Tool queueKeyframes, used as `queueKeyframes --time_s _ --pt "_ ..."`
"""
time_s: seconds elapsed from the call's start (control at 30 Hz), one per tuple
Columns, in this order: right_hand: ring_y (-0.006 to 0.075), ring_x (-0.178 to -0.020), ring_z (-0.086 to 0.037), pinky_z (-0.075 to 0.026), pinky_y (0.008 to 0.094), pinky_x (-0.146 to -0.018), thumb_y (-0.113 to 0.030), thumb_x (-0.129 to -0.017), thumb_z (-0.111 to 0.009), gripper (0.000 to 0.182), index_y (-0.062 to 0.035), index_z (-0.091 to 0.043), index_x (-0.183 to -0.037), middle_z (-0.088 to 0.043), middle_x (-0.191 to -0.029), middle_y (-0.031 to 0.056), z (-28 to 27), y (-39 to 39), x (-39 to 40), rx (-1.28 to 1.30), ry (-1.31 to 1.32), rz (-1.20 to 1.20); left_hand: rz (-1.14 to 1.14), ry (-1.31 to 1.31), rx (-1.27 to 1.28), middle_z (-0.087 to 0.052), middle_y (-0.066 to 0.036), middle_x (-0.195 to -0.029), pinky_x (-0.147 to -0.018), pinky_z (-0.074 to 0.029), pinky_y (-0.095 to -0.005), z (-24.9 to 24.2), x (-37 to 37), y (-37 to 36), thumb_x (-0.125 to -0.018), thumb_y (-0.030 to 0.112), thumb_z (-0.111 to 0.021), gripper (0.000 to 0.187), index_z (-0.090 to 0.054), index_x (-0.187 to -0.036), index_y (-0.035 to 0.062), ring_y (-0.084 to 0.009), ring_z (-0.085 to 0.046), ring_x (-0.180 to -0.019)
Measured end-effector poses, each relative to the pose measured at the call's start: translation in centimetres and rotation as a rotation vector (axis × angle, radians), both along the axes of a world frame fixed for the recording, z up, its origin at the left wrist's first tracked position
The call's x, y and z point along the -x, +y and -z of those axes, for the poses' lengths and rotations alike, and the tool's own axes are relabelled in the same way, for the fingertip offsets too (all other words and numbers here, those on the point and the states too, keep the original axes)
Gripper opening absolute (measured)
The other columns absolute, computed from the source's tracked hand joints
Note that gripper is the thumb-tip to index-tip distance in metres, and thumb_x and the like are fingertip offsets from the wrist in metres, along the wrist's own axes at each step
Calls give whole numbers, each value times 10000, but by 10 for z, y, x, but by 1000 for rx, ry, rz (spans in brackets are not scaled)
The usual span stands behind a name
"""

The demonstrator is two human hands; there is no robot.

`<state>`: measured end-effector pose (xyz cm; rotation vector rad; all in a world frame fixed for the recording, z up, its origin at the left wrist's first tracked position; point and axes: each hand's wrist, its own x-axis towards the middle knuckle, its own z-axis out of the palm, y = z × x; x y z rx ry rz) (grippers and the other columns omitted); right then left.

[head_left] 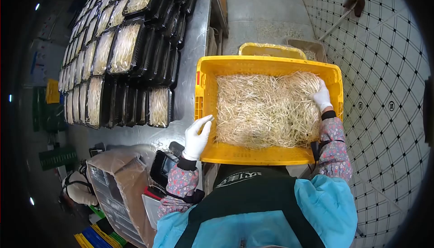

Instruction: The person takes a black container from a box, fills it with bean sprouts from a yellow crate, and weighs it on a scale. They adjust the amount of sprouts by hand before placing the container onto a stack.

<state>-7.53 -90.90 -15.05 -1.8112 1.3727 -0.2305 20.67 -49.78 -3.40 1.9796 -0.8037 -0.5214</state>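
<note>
Left hand [197, 137]: hovering, fingers parted, by the yellow crate [266, 156]
Right hand [321, 96]: touching sprouts [266, 108], can't tell if gripping
Packed trays [124, 48]: covering much of the surface [192, 44]

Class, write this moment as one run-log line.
Right hand: on sprouts; left hand: open, near crate edge; sprouts: in crate; trays: stacked on table

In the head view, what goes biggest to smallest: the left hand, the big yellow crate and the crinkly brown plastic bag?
1. Yellow crate
2. Brown plastic bag
3. Left hand
</note>
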Motion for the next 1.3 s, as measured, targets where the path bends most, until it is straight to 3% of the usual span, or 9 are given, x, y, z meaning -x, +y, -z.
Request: queueKeyframes --time_s 0.13,0.27,0.4,0.53,0.8,0.87,1.07,1.17,1.3 --pt "184 -1186 -567 -432 281 -1021 93 -634 -662 797 -6 -450 -1396 -590 -1299 67 -38 -1 7 -163 -538 -51 5 30 22 -723 -133 -1059 -897 -508 -297 -2 -6 -10 -921 71 -625 222 -690 -1118 -7 -215 -688 -1001" --pt "182 -1256 -517 -399 290 -1065 117 -625 -611 819 9 -428 -1416 -531 -1372 66 -125 16 -16 -198 -609 -155 9 67 42 -723 -125 -1058 -902 -505 -294 -3 -4 -24 -918 55 -624 223 -687 -1121 -12 -206 -684 -999" --pt "246 -1408 -361 -246 342 -1182 -73 -653 -640 900 -8 -324 -1493 -424 -1494 142 -177 46 -62 -86 -416 -698 -18 155 132 -699 -140 -1124 -944 -484 -281 8 4 -41 -921 48 -616 282 -647 -1192 -25 -202 -659 -1063" --pt "365 -1440 -292 -251 470 -1176 -216 -600 -891 1196 -195 -184 -1564 -256 -1589 182 -136 65 -98 145 23 -1164 108 11 31 -539 -157 -1394 -1090 -390 -336 29 -4 -49 -966 61 -563 455 -464 -1402 -21 -220 -512 -1290" --pt "330 -1158 -578 -446 458 -994 -395 -794 -721 623 -59 -551 -1291 -634 -1185 166 -43 69 -116 121 392 -975 503 -373 -338 -463 -226 -1437 -1135 -312 -469 119 -9 -82 -904 241 -603 623 -390 -1449 28 -465 -366 -1355" --pt "312 -1093 -603 -478 437 -944 -382 -810 -690 536 -55 -584 -1220 -648 -1119 139 3 108 -114 390 211 -920 598 -463 -527 -450 -227 -1446 -1132 -293 -514 142 6 -94 -888 300 -606 673 -364 -1468 62 -480 -320 -1374" --pt "331 -1073 -622 -495 423 -925 -431 -801 -697 618 -91 -569 -1300 -644 -1137 179 18 151 -47 20 141 -1370 1166 -4 -740 -544 -213 -1359 -1080 -396 -436 102 28 -58 -916 401 -602 669 -395 -1477 101 -387 -523 -1240" --pt "360 -1055 -637 -497 426 -931 -461 -831 -669 581 -139 -602 -1310 -664 -1155 199 0 111 -69 -281 12 -1234 1039 242 -689 -620 -197 -1280 -1028 -460 -356 113 -6 -75 -929 380 -633 520 -569 -1348 78 -332 -597 -1193" --pt "352 -1056 -640 -492 427 -944 -520 -879 -603 621 -36 -607 -1268 -658 -1167 217 25 58 -147 32 214 -927 487 -441 -397 -525 -247 -1369 -1107 -354 -453 155 -34 -140 -907 375 -649 655 -451 -1402 -6 -438 -430 -1324"
